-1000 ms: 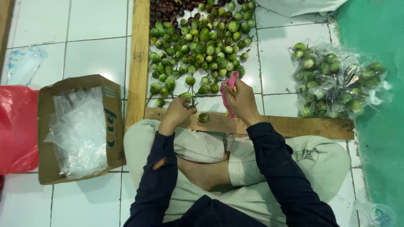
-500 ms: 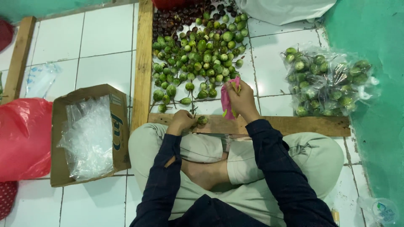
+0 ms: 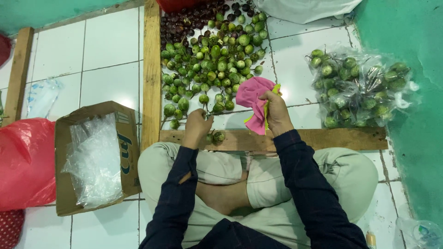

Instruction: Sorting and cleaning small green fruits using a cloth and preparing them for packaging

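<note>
Your right hand (image 3: 277, 110) is clamped on a crumpled pink cloth with a yellow-green edge (image 3: 253, 97), held just above the near edge of the heap of small round green eggplants (image 3: 212, 64) spread on the white tiled floor (image 3: 106, 50). Your left hand (image 3: 197, 127) is pinched on the thin stem of one green eggplant (image 3: 217, 136), which rests on the flat wooden plank (image 3: 332, 138) in front of your crossed legs. The two hands are apart, left lower than right. To your right lies a bundle of clear plastic bags filled with green eggplants (image 3: 357, 90). To your left sits an open cardboard box holding clear plastic bags (image 3: 94, 159), beside a red plastic bag (image 3: 23, 161)
</note>
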